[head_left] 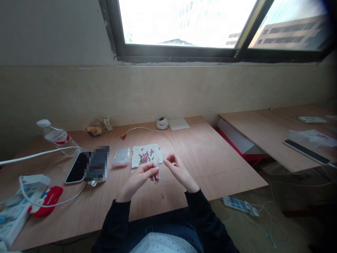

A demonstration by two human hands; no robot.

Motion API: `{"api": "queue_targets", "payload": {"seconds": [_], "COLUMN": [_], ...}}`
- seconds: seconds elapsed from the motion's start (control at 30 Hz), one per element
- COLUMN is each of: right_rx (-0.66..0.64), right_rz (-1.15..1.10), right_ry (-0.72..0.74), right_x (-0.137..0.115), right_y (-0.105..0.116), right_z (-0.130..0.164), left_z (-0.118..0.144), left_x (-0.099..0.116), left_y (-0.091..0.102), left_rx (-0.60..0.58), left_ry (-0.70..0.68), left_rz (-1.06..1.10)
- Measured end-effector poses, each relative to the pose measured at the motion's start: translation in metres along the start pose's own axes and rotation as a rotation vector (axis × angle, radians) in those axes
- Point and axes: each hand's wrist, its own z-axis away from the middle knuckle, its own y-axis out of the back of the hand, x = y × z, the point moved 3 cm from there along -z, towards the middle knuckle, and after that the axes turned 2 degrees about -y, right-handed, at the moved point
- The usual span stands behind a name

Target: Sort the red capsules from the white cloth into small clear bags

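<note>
My left hand point(139, 177) pinches a small clear plastic bag point(158, 172) with something pink inside, held upright over the wooden table point(210, 158). Just to its right, my right hand point(179, 170) has its fingers curled close to the bag's top; whether it touches the bag is unclear. Beyond the hands, a white cloth point(146, 155) lies flat with several small pink and red beads point(146, 156) on it. Left of the cloth rests a stack of clear zip bags point(122, 156).
A phone point(77, 168), a blurred dark item point(97, 163), a water bottle point(59, 137), a white cable point(39, 153), a red object point(48, 198) and a power strip point(15, 207) crowd the left. A small dome camera point(162, 123) sits at the back. A second table point(276, 137) stands right.
</note>
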Motion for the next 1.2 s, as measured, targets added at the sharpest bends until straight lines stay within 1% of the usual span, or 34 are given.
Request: {"api": "queue_targets", "payload": {"seconds": [0.03,0.07,0.13,0.17,0.2,0.3,0.4,0.57,0.73,0.8,0.87,0.93,1.0,1.07,1.2], "right_rx": [-0.001,-0.068,-0.276,-0.35,-0.386,-0.383,-0.397,-0.358,-0.386,-0.368,-0.322,-0.258,-0.171,-0.083,0.01], "right_rz": [-0.048,-0.103,-0.202,-0.237,-0.263,-0.315,-0.344,-0.315,-0.232,-0.24,-0.26,-0.26,-0.187,-0.031,0.301], "right_ry": [0.002,-0.011,-0.064,-0.09,-0.111,-0.152,-0.165,-0.135,-0.064,-0.045,-0.024,0.009,0.058,0.105,0.15], "right_x": [-0.001,-0.002,-0.005,-0.007,-0.008,-0.01,-0.012,-0.009,-0.005,-0.007,-0.008,-0.009,-0.007,-0.006,-0.007], "right_y": [-0.002,-0.007,-0.017,-0.022,-0.025,-0.029,-0.029,-0.027,-0.031,-0.033,-0.036,-0.038,-0.039,-0.038,-0.036], "right_z": [0.001,0.004,0.01,0.013,0.016,0.02,0.02,0.018,0.02,0.021,0.021,0.021,0.021,0.022,0.025], "left_z": [0.0,-0.001,-0.001,-0.001,0.0,0.001,0.002,-0.001,-0.002,-0.001,-0.001,0.0,0.001,0.001,0.002], "left_x": [0.001,0.002,0.004,0.005,0.006,0.005,0.002,-0.005,-0.007,-0.006,-0.004,-0.002,-0.001,0.0,-0.001], "left_y": [-0.001,-0.002,-0.005,-0.007,-0.008,-0.008,-0.005,-0.002,-0.006,-0.006,-0.006,-0.006,-0.007,-0.008,-0.011], "left_rx": [0.008,0.012,0.005,-0.003,-0.009,-0.002,0.047,0.151,0.127,0.151,0.209,0.292,0.377,0.439,0.471], "left_ry": [-0.009,-0.024,-0.053,-0.062,-0.066,-0.059,-0.076,-0.101,-0.104,-0.126,-0.151,-0.162,-0.141,-0.099,-0.01], "left_rz": [-0.008,-0.013,-0.017,-0.017,-0.016,-0.033,-0.077,-0.125,-0.139,-0.156,-0.204,-0.309,-0.457,-0.616,-0.903]}}
